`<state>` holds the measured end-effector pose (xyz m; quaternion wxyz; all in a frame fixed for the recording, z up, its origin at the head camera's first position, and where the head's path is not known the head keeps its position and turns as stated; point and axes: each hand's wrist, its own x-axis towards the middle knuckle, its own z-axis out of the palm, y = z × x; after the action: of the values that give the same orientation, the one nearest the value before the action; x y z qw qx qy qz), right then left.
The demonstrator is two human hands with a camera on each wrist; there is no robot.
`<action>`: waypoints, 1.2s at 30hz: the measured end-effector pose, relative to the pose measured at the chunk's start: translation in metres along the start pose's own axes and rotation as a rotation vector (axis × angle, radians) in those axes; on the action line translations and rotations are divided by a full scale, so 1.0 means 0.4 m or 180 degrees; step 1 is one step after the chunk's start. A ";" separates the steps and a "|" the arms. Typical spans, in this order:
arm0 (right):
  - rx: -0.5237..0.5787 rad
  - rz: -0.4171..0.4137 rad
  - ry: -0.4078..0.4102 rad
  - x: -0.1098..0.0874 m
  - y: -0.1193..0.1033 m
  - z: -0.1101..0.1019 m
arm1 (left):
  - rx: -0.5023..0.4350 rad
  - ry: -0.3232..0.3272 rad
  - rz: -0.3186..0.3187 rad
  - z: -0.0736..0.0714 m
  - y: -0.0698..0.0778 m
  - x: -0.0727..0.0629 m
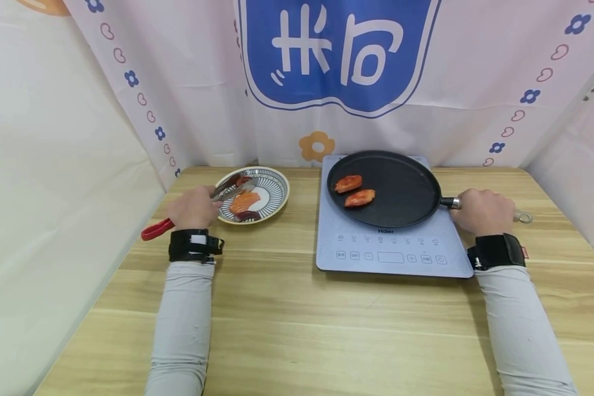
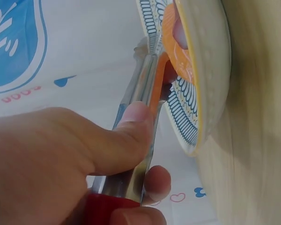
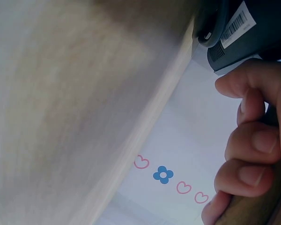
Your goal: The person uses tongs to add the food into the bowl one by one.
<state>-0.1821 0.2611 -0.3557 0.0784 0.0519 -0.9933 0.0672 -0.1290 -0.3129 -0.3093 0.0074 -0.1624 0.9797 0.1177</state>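
My left hand (image 1: 193,209) grips metal tongs (image 2: 139,89) with a red handle end (image 1: 157,229), thumb laid along one arm. Their tips reach over a patterned plate (image 1: 283,203) at the back left. On it lie an orange salmon slice (image 1: 245,202) and a dark red piece (image 1: 247,216); another dark reddish piece shows by the tongs' tips. With curled fingers my right hand (image 1: 485,212) holds the handle (image 1: 447,202) of a flat black pan (image 1: 401,187). Two reddish-brown pieces that look like chicken wings (image 1: 359,198) lie at the pan's left side.
Under the pan is a pale induction cooker (image 1: 391,247) with a row of touch buttons at its front. A wooden table (image 1: 297,330) carries everything. Printed cloth (image 1: 203,110) hangs close behind the plate and cooker, and white cloth (image 1: 54,165) hangs at the left.
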 end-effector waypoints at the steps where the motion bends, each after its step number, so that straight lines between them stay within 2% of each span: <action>1: -0.0002 -0.0003 0.0004 0.000 0.000 0.000 | 0.0001 0.0005 0.0004 0.002 0.001 0.001; 14: -0.0017 0.0016 -0.0039 -0.002 -0.002 -0.002 | 0.0067 0.0011 0.0034 -0.001 0.005 0.001; 36: 0.0027 0.0007 -0.0020 -0.003 0.000 -0.003 | 0.0054 0.0129 0.0117 -0.027 0.024 -0.025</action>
<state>-0.1807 0.2613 -0.3547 0.0749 0.0514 -0.9933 0.0714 -0.1222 -0.3034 -0.2960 -0.0133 -0.1466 0.9834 0.1062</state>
